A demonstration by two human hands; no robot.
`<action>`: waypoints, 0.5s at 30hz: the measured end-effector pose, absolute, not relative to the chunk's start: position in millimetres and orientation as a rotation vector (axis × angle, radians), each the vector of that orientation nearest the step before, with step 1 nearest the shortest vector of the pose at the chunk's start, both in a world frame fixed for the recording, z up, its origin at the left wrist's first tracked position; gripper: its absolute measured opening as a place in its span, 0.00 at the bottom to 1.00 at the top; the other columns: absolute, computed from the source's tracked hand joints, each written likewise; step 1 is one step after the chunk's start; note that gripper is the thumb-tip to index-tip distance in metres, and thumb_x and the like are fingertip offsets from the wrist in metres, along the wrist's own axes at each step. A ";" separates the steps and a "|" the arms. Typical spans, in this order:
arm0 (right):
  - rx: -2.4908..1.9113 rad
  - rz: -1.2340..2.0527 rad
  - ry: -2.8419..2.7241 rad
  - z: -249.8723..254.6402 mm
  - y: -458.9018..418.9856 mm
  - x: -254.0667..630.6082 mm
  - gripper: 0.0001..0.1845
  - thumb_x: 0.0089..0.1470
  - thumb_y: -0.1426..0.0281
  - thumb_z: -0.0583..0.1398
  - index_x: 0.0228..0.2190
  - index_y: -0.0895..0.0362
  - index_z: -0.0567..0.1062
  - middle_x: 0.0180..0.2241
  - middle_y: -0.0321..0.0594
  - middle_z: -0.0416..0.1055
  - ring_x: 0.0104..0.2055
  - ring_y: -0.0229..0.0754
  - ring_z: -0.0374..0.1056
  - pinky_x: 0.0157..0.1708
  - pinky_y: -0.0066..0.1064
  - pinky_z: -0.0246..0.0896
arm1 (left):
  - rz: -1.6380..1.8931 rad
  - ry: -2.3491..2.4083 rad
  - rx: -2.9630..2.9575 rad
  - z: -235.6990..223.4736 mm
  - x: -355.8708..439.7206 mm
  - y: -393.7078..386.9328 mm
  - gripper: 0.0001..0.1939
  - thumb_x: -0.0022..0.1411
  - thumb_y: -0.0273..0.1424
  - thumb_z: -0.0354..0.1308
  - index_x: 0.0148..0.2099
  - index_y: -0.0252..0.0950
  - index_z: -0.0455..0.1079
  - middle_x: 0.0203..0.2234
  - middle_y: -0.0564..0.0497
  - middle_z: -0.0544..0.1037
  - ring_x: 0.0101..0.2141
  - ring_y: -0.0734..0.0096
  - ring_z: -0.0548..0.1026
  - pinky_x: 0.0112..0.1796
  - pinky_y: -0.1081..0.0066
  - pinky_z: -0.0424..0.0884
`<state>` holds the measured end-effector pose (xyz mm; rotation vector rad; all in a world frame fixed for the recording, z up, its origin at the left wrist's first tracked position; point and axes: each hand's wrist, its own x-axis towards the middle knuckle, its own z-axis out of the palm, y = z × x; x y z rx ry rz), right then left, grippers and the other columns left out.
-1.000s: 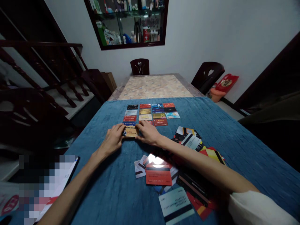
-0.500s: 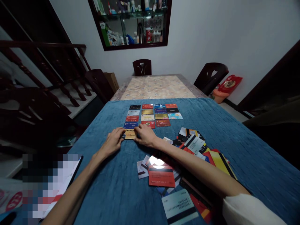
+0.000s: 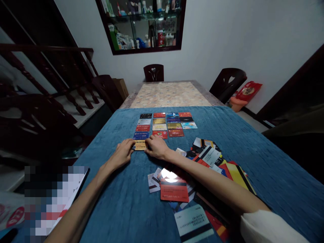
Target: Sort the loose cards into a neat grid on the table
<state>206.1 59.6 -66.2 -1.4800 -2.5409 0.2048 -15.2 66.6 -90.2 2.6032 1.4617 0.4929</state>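
Observation:
A gold card (image 3: pixel 140 145) lies on the blue cloth at the near end of the left column of cards. My left hand (image 3: pixel 123 151) holds its left edge with bent fingers, and my right hand (image 3: pixel 157 147) grips its right edge. Directly beyond it is a blue card (image 3: pixel 141 135). To the right of that, a red and green card (image 3: pixel 160 135) sits partly behind my right hand. A brown-red card (image 3: pixel 176 132) ends the third column. Further rows include a white card (image 3: pixel 159 127) and a black card (image 3: pixel 146 115).
Loose cards lie under and around my right forearm, among them a red card (image 3: pixel 174 190), a pale green card (image 3: pixel 194 222) and a yellow card (image 3: pixel 239 175). A dark-edged flat object (image 3: pixel 76 192), partly pixelated, is at the left. Dark chairs (image 3: pixel 227 82) stand around the table.
Almost nothing differs. Both hands stay at the ends of the gold card, and the view has shifted very slightly.

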 end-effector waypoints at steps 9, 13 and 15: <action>-1.461 0.200 -2.549 -63.6 59.0 205.8 0.14 0.58 0.62 0.59 0.41 0.58 0.75 0.46 0.48 0.72 0.48 0.50 0.67 0.44 0.37 0.62 | 0.592 1.385 2.597 -94.4 -16.8 70.8 0.18 0.59 0.23 0.50 0.52 0.36 0.68 0.50 0.41 0.73 0.51 0.56 0.71 0.55 0.52 0.68; -1.457 0.194 -2.545 -65.3 60.4 205.4 0.15 0.58 0.62 0.59 0.42 0.58 0.75 0.46 0.49 0.72 0.48 0.51 0.67 0.43 0.37 0.63 | 0.618 1.399 2.591 -96.0 -17.2 71.6 0.19 0.59 0.23 0.50 0.52 0.35 0.67 0.50 0.41 0.72 0.52 0.56 0.70 0.55 0.52 0.68; -1.461 0.198 -2.537 -66.2 61.2 205.2 0.15 0.58 0.62 0.58 0.42 0.57 0.75 0.46 0.49 0.72 0.48 0.51 0.67 0.43 0.37 0.63 | 0.611 1.400 2.591 -95.9 -17.4 72.1 0.19 0.60 0.24 0.50 0.53 0.35 0.67 0.50 0.41 0.72 0.52 0.57 0.70 0.55 0.52 0.68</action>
